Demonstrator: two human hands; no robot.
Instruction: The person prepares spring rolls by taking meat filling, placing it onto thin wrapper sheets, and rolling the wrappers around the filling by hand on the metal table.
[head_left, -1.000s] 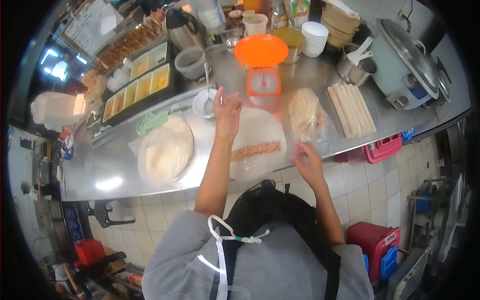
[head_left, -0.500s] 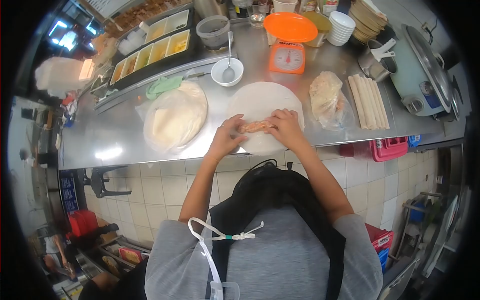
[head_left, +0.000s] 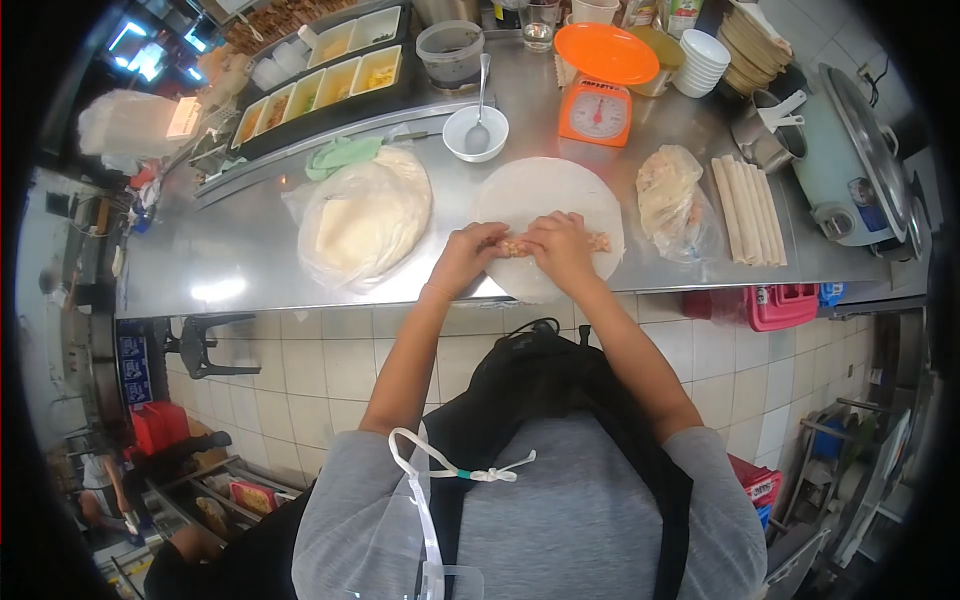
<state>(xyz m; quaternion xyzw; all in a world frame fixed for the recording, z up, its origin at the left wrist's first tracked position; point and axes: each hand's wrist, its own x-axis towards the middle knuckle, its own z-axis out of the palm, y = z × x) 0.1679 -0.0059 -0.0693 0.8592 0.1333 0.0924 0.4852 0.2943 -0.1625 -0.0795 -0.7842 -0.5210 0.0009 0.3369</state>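
A round white wrapper [head_left: 550,190] lies flat at the table's front edge, with a strip of pinkish filling [head_left: 600,242] across it. My left hand [head_left: 470,255] has its fingers closed at the strip's left end. Near the strip's middle, my right hand [head_left: 560,248] presses its fingers together on the filling and hides part of it. To the left rests a bagged stack of wrappers [head_left: 355,225]. A plastic bag of filling [head_left: 672,200] sits to the right, beside several white rolls [head_left: 748,212].
Behind the wrapper stand a white bowl with a spoon [head_left: 476,133] and an orange scale [head_left: 596,112]. Trays of toppings [head_left: 330,85] are at the back left. A large cooker [head_left: 850,160] and a metal pot [head_left: 775,140] stand at the right. A person is at the lower left.
Both hands have come down from above the table onto the filling strip. Since half a second ago, the right hand has shifted toward the left hand, uncovering the strip's right end. The view has shifted.
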